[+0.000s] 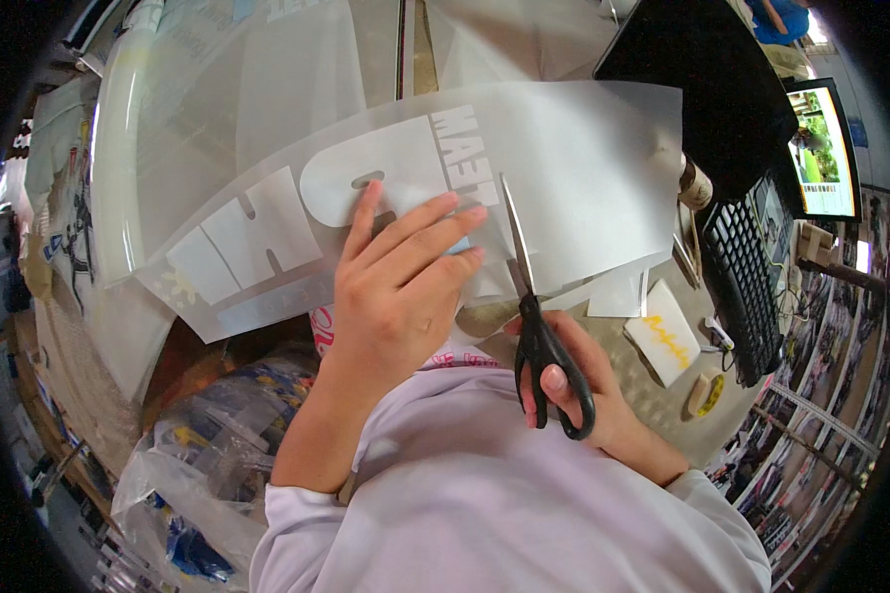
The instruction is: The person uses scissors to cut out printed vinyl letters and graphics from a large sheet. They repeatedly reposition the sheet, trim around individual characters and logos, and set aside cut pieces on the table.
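A translucent transfer film sheet (pixel 586 156) with large white mirrored letters (pixel 259 222) lies across the table before me. On the sheet rests my left hand (pixel 408 274), palm down with fingers spread over the lettering. My right hand (pixel 575 370) holds black-handled scissors (pixel 526 259) by the finger loops. Their blades point away from me, just right of the small lettering, and are nearly closed. One blade lies above the film; whether film is between the blades cannot be told.
On the right are a black keyboard (pixel 742 274), a lit monitor (pixel 831 148), a white pad with yellow marks (pixel 662 333) and a yellow tape roll (pixel 710 393). A clear film roll (pixel 119 163) stands left; plastic bags (pixel 193 474) lie lower left. Part of another person (pixel 779 18) shows top right.
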Motion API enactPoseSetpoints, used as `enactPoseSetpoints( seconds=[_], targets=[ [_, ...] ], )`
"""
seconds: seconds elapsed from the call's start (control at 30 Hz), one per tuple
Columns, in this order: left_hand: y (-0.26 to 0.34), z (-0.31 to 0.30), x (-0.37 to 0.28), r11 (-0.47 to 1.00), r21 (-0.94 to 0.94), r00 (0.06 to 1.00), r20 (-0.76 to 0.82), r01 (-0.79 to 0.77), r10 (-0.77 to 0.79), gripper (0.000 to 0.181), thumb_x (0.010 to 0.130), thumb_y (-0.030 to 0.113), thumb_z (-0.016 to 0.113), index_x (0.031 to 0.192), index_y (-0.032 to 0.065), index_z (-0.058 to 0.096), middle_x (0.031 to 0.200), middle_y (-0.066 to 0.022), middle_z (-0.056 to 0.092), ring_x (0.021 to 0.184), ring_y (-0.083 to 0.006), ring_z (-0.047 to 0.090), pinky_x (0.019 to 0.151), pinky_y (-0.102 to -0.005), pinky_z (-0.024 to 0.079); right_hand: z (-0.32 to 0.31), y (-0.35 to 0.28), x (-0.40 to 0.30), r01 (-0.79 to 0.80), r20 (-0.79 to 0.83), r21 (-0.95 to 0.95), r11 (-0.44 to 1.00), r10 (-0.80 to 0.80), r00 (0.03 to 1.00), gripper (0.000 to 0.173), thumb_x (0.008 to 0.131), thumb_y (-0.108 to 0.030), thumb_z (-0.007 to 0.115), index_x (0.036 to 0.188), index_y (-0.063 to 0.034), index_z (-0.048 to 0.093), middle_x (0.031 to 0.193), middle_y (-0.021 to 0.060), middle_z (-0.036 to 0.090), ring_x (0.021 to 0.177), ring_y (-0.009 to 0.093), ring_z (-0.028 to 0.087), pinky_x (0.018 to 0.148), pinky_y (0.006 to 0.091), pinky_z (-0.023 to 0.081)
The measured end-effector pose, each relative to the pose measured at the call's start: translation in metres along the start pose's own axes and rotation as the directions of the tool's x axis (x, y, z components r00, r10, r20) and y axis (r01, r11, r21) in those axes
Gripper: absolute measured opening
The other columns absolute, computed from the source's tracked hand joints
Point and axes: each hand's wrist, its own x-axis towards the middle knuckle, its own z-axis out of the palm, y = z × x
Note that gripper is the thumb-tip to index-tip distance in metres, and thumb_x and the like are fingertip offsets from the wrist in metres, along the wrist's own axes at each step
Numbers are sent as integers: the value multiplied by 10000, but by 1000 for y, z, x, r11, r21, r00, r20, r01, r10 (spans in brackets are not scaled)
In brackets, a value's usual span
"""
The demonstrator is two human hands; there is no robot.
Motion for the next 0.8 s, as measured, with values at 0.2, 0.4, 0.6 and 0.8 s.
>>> enactPoseSetpoints(
  seconds=[0.2,0.4,0.6,0.8],
  targets=[
    [1,1,0,1000,-13,1000,3,4,-4,101,729,2,675,710,72,604,1026,-53,689,1074,-242,611,1063,-484,309,2,4,1,-6,-29,35,999,7,1000,554,888,-413,603,1217,0,435,638,17,516,527,91,528,480,241,417],
    [0,1,0,1000,-15,1000,11,3,-3,91,736,9,670,717,74,609,1024,-52,689,1074,-241,611,1063,-483,308,2,4,1,-1,-33,-14,1000,0,999,491,905,-333,604,1219,4,434,605,11,514,502,85,527,453,227,404],
    [0,0,0,1000,-14,1000,18,3,-2,93,738,8,665,718,76,607,1023,-47,690,1074,-241,611,1064,-487,303,5,9,-1,-6,-80,-78,997,0,997,469,901,-293,617,1220,0,436,593,11,516,471,81,519,427,232,396],
    [1,-1,1,1000,-24,1000,26,11,-11,96,740,10,664,716,75,598,1025,-42,689,1073,-243,611,1065,-491,299,6,9,-1,-40,-111,-82,996,31,993,466,893,-270,633,1217,2,439,594,11,513,474,80,517,428,234,396]
  ],
)
